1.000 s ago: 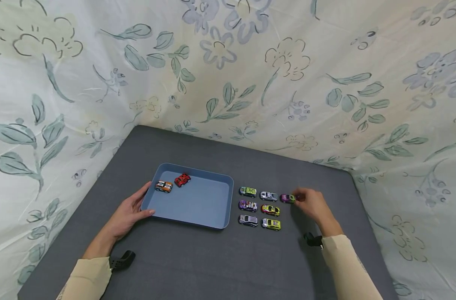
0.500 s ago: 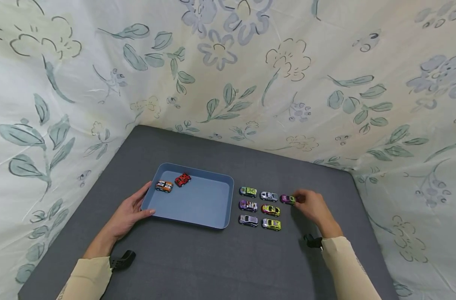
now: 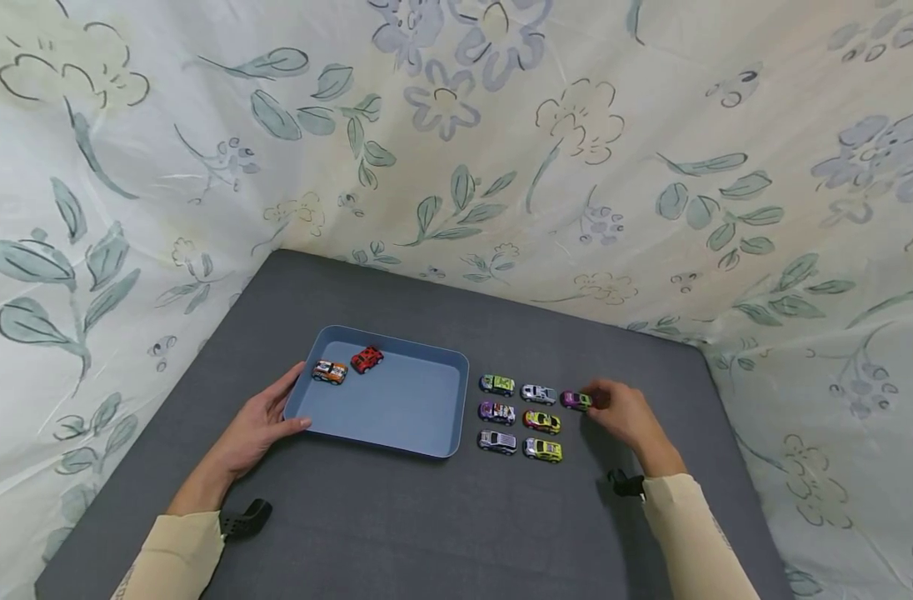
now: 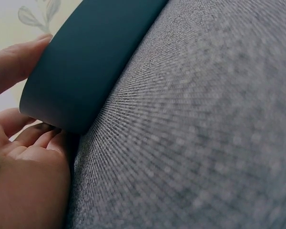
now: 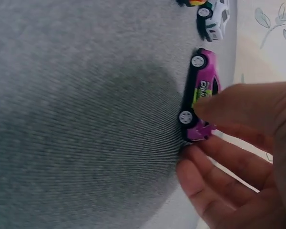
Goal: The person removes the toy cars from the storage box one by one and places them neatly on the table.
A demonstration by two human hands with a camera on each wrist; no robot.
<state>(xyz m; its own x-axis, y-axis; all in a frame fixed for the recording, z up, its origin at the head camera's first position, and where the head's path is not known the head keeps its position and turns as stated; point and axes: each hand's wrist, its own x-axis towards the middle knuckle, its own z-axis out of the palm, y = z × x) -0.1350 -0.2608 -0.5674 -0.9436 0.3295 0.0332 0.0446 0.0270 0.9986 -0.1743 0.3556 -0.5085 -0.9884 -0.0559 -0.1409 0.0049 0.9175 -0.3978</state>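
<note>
Cream long sleeves (image 3: 173, 554), black strap-mounted wrist cameras (image 3: 248, 518), bare hands

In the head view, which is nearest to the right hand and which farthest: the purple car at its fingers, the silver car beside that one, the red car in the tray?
1. The purple car, at the fingertips of the right hand.
2. The silver car, next along the same row, toward the tray.
3. The red car, far off in the blue tray, at its back left.
</note>
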